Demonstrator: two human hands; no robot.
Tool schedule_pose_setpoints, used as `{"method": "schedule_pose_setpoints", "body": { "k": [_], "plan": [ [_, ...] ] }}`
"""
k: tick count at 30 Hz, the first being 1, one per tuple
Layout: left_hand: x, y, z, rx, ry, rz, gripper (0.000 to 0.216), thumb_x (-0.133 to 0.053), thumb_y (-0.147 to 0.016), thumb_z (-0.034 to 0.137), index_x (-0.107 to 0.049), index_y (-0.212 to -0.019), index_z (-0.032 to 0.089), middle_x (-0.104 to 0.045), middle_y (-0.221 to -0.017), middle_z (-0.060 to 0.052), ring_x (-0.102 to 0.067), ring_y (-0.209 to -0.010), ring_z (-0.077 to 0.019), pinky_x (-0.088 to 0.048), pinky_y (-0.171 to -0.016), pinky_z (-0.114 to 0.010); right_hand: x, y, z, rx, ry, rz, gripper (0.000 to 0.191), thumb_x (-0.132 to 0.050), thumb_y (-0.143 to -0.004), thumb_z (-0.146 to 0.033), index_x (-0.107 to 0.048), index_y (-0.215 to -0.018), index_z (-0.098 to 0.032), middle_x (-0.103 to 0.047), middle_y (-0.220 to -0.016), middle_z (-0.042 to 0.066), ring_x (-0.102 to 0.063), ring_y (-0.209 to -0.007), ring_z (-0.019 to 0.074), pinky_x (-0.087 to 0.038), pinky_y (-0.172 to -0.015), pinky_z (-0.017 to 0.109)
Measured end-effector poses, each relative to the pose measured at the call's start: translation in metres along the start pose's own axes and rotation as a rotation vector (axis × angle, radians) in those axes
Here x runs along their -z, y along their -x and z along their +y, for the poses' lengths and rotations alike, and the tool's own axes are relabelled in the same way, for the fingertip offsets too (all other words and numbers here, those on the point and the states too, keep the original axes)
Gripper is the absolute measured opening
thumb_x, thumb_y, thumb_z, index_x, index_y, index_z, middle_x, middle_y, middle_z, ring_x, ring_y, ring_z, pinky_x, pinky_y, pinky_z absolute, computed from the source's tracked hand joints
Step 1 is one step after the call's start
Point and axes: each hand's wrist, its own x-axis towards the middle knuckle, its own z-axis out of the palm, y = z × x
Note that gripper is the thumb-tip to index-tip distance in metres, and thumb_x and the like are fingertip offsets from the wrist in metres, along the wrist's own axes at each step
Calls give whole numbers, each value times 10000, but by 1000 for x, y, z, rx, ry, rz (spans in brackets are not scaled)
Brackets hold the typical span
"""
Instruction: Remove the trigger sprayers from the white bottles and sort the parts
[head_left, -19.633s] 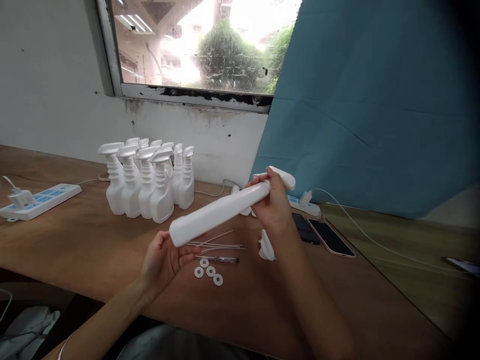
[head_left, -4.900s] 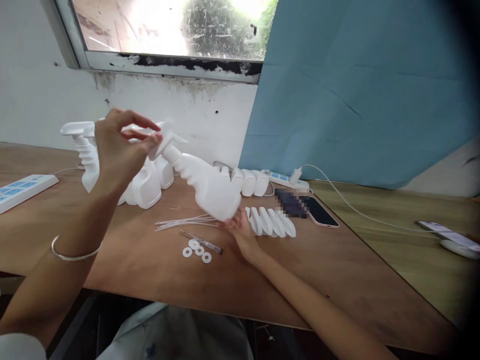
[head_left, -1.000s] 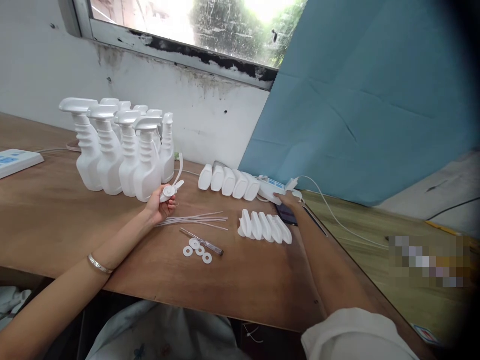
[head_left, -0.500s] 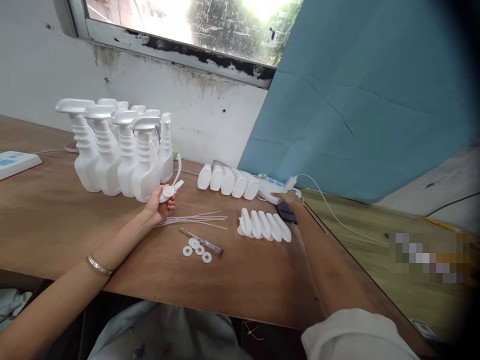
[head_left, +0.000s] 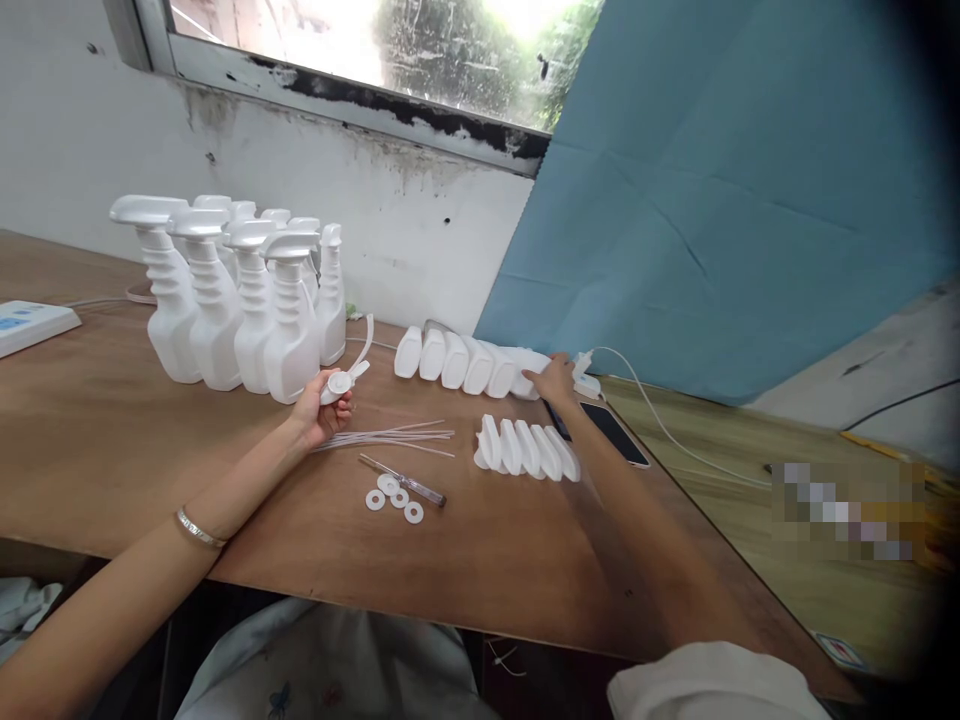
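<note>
My left hand (head_left: 322, 408) is closed around a white trigger spray head (head_left: 340, 386), its pale tube (head_left: 367, 338) curving upward. At the right end of a row of white bottles lying on their sides (head_left: 454, 362), my right hand (head_left: 556, 380) grips the last bottle (head_left: 529, 372), thumb toward me; part of that bottle is hidden by the fingers. Below my left hand lie thin clear tubes (head_left: 394, 436). Nearer to me are several white ring washers (head_left: 413, 512) and a screwdriver with a clear handle (head_left: 420, 490). White spray heads (head_left: 521, 448) lie lined up in front of my right hand.
Several white spray bottles with heads fitted (head_left: 289, 330) stand grouped at the left back. A white device (head_left: 34, 325) sits at the far left. Beside my right forearm lies a phone (head_left: 615, 434) near the table's right edge (head_left: 720, 545). A white cable (head_left: 660, 410) hangs past that edge.
My right hand has moved left and slightly back with the end bottle, which now lies against the row. More of the phone shows. My left hand stays almost still, the tube tilted slightly more right.
</note>
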Motion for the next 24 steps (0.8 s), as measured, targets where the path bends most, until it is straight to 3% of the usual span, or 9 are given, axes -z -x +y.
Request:
{"method": "schedule_pose_setpoints", "body": {
  "k": [8,12,17,24],
  "plan": [
    [-3,2,-2,-10,-25,39,202,-483,-780,262,-511,-642,117,-521,-466,-17,-421,-315,-55,-343,-296,-135,-12,5,2,225,-154,10,395,-338,-850,-338,-370,-1137,-69,-470,-1170,203,-440,-1123,266,-325,-947,389],
    [-3,2,-1,-20,-42,54,186,-480,-799,239,-530,-685,99,-551,-487,-30,-451,-317,-54,-377,-299,-129,-23,4,3,294,-220,-30,550,-226,-861,-489,-333,-1212,-79,-408,-1266,202,-358,-1218,259,-299,-987,401],
    [-6,5,0,-20,-56,37,140,-476,-806,171,-565,-843,70,-627,-621,-82,-578,-433,-97,-506,-410,-163,-30,3,-1,305,-239,-52,781,-197,-793,-651,-239,-1297,-56,-311,-1341,229,-257,-1281,295,-238,-1025,445],
    [-9,8,-3,-4,-57,-6,109,-471,-776,104,-542,-851,69,-636,-677,-100,-644,-575,-159,-550,-494,-201,-25,4,-3,331,-239,-20,831,-156,-782,-674,-225,-1312,-37,-283,-1360,243,-233,-1290,304,-222,-1025,458]
  ]
}}
